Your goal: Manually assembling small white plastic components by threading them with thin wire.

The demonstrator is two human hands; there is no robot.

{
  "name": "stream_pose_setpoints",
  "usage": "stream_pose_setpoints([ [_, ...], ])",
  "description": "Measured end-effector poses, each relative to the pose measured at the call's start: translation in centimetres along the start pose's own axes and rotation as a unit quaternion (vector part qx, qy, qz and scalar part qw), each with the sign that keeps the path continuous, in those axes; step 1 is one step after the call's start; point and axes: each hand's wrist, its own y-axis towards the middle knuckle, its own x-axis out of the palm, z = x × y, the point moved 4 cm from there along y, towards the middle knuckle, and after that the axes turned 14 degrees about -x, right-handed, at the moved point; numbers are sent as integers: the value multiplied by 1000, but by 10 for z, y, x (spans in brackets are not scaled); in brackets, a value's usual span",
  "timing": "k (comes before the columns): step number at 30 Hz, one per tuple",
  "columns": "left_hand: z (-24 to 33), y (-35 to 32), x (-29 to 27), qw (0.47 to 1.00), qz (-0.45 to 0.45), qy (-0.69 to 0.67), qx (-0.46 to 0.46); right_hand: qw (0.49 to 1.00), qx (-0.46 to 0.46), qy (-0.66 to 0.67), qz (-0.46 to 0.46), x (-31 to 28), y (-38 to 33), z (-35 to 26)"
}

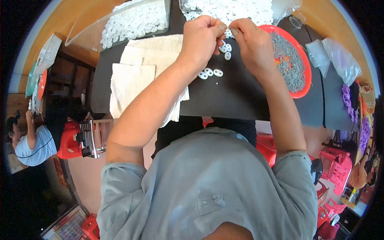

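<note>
My left hand (204, 38) and my right hand (254, 46) meet over the dark table, fingertips almost touching. Both are closed in a pinch; whatever lies between the fingers is too small to make out. Just below the fingertips lie a few white oval pieces with two holes (227, 56), and a short row of the same pieces (218, 73) sits nearer to me. Right of my right hand stands a red basin (308, 78) filled with a tangle of small grey metal parts (294, 68). A folded cream cloth (132, 82) lies under and beside my left forearm.
A clear bin (86, 38) at the far left and a heap of white pieces (240, 10) at the far middle hold many ovals. Plastic bags (342, 60) lie at the right. Another person (36, 144) sits at the left; a pink chair (337, 168) stands at the right.
</note>
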Motion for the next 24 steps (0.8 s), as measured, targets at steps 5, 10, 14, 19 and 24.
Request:
stream_pose_setpoints([
  [5,1,-2,1,1000,-10,22,17,1000,3,28,-7,-8,4,-4],
  [10,0,-5,1,998,30,49,8,997,72,32,-18,-2,5,-16],
  [14,8,1,-6,997,44,45,35,988,123,92,3,-9,14,-18],
  [19,6,18,-31,996,75,-26,35,977,-14,-12,-212,-8,-2,-44],
  [24,7,16,-27,996,65,-51,34,944,-44,-43,-325,13,-27,-61],
])
